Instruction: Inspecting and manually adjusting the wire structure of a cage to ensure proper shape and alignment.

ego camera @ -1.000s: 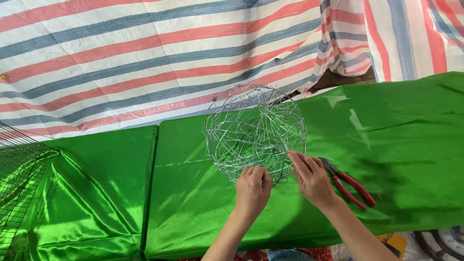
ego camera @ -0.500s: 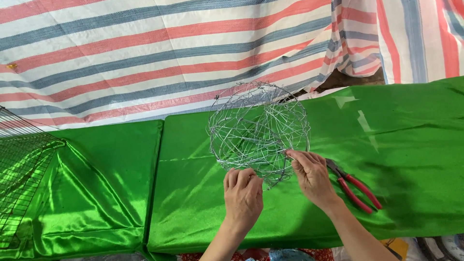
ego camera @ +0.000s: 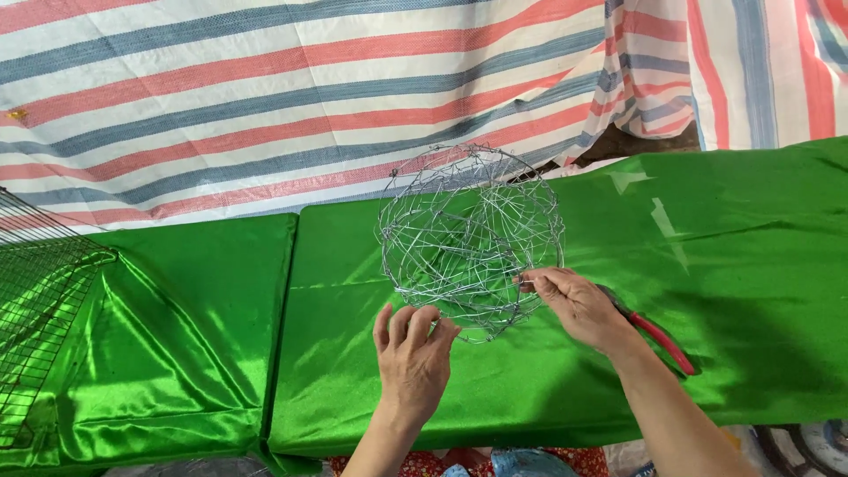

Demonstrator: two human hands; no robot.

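A round ball of woven silver wire (ego camera: 471, 238) rests on a table draped in shiny green cloth (ego camera: 733, 265). My left hand (ego camera: 412, 358) touches the ball's lower front edge, fingers curled around wire strands there. My right hand (ego camera: 574, 302) pinches a wire on the ball's right side between thumb and fingers. Red-handled pliers (ego camera: 658, 337) lie on the cloth just behind my right wrist, partly hidden by it.
A sheet of wire mesh (ego camera: 35, 300) lies over the green cloth at the far left. A striped red, blue and white tarp (ego camera: 265, 97) hangs behind the table. A seam (ego camera: 287, 318) divides two green-covered sections. A wheel (ego camera: 808, 446) shows at bottom right.
My left hand has slid down and off the ball's side to its lower front edge. My right hand stays at the ball's right side. The view has shifted slightly.
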